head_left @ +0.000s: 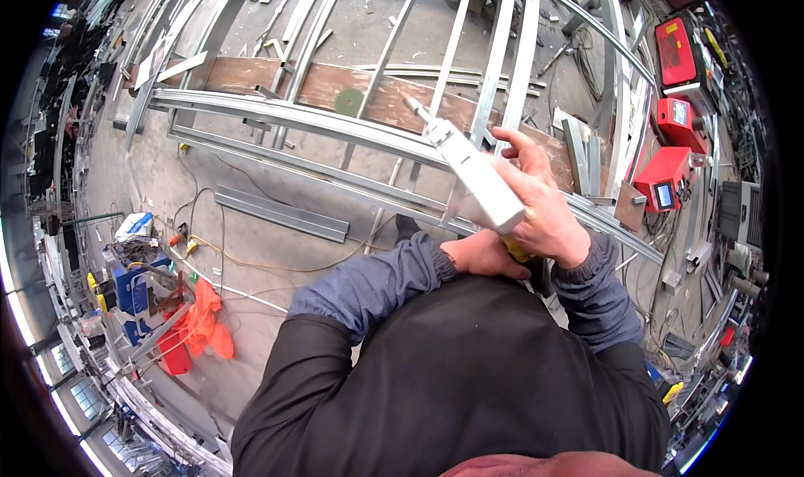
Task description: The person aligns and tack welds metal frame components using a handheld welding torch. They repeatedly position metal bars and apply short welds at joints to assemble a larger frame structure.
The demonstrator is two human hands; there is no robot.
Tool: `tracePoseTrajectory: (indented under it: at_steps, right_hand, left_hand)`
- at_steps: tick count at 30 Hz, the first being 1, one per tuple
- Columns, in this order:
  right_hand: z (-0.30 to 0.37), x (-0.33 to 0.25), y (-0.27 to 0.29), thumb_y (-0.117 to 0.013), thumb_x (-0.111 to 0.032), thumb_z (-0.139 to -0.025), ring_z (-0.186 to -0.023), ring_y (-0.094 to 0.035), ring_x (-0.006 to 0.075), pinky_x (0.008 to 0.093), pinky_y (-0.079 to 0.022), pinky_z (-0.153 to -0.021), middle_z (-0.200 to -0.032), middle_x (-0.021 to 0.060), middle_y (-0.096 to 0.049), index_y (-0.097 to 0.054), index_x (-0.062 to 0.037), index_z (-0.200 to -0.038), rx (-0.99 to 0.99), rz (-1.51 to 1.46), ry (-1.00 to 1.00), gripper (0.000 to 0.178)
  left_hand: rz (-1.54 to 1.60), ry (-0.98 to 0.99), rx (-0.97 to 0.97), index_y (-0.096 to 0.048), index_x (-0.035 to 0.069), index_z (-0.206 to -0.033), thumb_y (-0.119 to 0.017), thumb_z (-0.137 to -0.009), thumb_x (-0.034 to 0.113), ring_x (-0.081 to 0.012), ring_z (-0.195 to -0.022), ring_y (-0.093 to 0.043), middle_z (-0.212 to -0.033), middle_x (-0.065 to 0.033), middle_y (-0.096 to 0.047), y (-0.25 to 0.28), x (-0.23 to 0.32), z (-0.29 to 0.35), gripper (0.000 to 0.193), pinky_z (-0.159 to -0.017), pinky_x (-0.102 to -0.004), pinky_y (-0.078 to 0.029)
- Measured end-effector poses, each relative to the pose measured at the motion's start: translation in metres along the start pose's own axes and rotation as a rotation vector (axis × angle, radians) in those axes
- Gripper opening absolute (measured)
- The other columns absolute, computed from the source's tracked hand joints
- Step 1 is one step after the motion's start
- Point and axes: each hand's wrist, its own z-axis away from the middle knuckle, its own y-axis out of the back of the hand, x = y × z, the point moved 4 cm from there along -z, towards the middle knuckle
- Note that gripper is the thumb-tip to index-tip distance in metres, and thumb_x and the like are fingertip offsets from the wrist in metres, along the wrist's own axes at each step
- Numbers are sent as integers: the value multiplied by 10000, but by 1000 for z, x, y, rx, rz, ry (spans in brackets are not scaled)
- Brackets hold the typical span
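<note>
A welding gun (476,175) with a boxy white body and a narrow metal nozzle points away and to the left, above the metal frame (360,132). My right hand (543,196) lies against the right side of its body, fingers bent and partly hidden behind it. Under the gun's rear end my left hand (487,255) is closed around a yellow and dark part, which seems to belong to the gun. Its fingertips are mostly hidden. Below the nozzle, the frame's silver rails run across a brown board (318,85). A round green disc (348,102) lies on this board.
Red machines with screens (664,184) stand at the right, among cables. A loose metal channel (280,213) lies on the floor near a yellowish hose (251,265). At the left are a blue box (131,297) and an orange cloth (208,322). Several long profiles extend across the far side.
</note>
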Motion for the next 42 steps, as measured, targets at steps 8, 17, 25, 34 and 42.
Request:
tracePoseTrajectory:
  at_steps: [8,17,25,34,42]
  right_hand:
    - [4,20,-64,-718,-300,-1008,-1122,-726,232,378,-578,-1011,-1203,112,-758,-578,22,-1536,-364,-1090,-531,634]
    - [-4,25,-86,-710,-157,-902,-860,-766,226,401,-658,-721,-1134,93,-690,-452,-66,-1677,-202,-1216,-697,822]
    - [-37,12,-91,-667,-209,-1069,-835,-740,183,360,-641,-720,-1168,67,-668,-431,-79,-1692,-377,-1310,-749,679]
    - [-52,10,-172,-730,-372,-1116,-1190,-629,161,336,-493,-1102,-1272,84,-709,-588,-15,-1543,-612,-906,-564,574]
    - [-70,10,-216,-730,-475,-1084,-1241,-715,291,390,-519,-1108,-1326,181,-764,-607,-49,-1544,-621,-728,-553,639]
  left_hand:
    - [16,-49,-27,-582,-16,-1541,-813,-916,132,-302,-1419,-619,-1477,-168,-674,17,21,46,682,-1193,-427,-508]
    - [-110,248,-172,-653,-36,-1509,-757,-1041,309,-262,-1374,-658,-1425,-196,-737,62,47,104,591,-1192,-387,-490]
    - [-1603,225,949,-629,71,-1546,-983,-818,377,-379,-1509,-524,-1560,-176,-599,338,29,279,866,-1287,-516,-416]
    - [-1543,40,754,-729,111,-1370,-836,-923,530,-369,-1347,-579,-1351,-107,-670,408,-1,277,622,-1233,-521,-424]
    - [-1585,-5,787,-701,114,-1348,-849,-878,515,-367,-1358,-559,-1364,-83,-670,414,-15,282,635,-1226,-523,-376]
